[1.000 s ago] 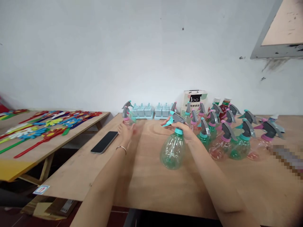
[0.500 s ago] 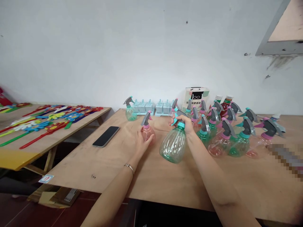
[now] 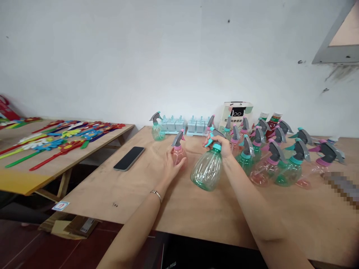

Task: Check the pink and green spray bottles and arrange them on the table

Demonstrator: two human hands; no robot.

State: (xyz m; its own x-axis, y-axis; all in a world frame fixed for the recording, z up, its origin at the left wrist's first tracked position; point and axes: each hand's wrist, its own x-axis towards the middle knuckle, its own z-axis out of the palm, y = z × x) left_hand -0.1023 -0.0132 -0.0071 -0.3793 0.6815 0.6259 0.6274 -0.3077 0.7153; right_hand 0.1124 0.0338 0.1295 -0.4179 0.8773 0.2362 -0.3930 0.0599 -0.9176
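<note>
My left hand (image 3: 171, 164) is wrapped round the body of a pink spray bottle (image 3: 179, 152) with a grey and pink trigger head, upright on the wooden table (image 3: 134, 198). To its right, my right hand (image 3: 221, 145) grips a clear green spray bottle (image 3: 207, 170) by its neck and turquoise trigger head. That bottle leans, its base toward the lower left; whether it touches the table I cannot tell. Close beyond my right forearm stand several pink and green spray bottles (image 3: 265, 172) in a cluster.
A black phone (image 3: 129, 158) lies on the left. Behind are a lone green spray bottle (image 3: 157, 131), light-blue ice-pop moulds (image 3: 174, 126) and a printed paper bag (image 3: 238, 112). Colourful hand-shaped clappers (image 3: 70, 147) cover another table (image 3: 45, 179) on the left. A wall rises behind.
The view has shifted slightly, so everything sits a little farther right. Both hands keep their grip on the same two spray bottles.
</note>
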